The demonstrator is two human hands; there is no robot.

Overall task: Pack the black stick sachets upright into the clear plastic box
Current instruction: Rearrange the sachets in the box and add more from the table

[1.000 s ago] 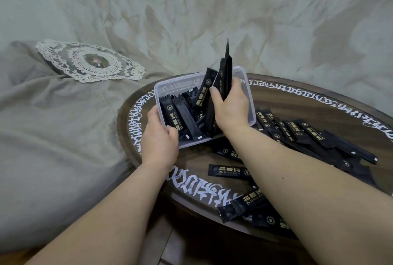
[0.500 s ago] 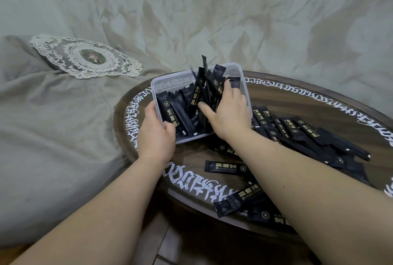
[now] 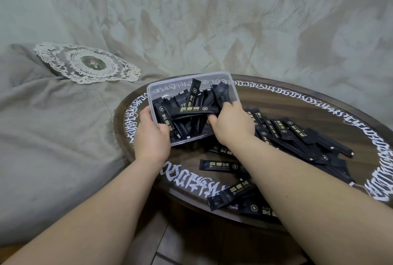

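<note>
Centrally, the clear box [image 3: 192,86] sits on the left part of the round table [image 3: 297,103], whose rim carries white script. Left hand [image 3: 152,137] grips the box's near left corner, thumb over the rim, fingers wrapped on the outer wall. Right hand [image 3: 230,123] reaches over the box's near right edge, fingers curled down among the sachets inside; whether they pinch any one sachet cannot be told. Sachets in the box [image 3: 180,125] stand or lean at mixed angles, some tilted against the far wall. One sachet [image 3: 194,110] lies crosswise on top of the others, gold print facing up, its right end just beside the right hand's fingers. Loose sachets [image 3: 302,137] lie flat in a heap on the table right of the box, partly under the right forearm; a single sachet [image 3: 219,166] lies apart near the front rim, with a few more [image 3: 230,195] overhanging the near edge. Grey bedding [image 3: 53,126] lies left of the table, a lace doily [image 3: 89,63] upon it.
</note>
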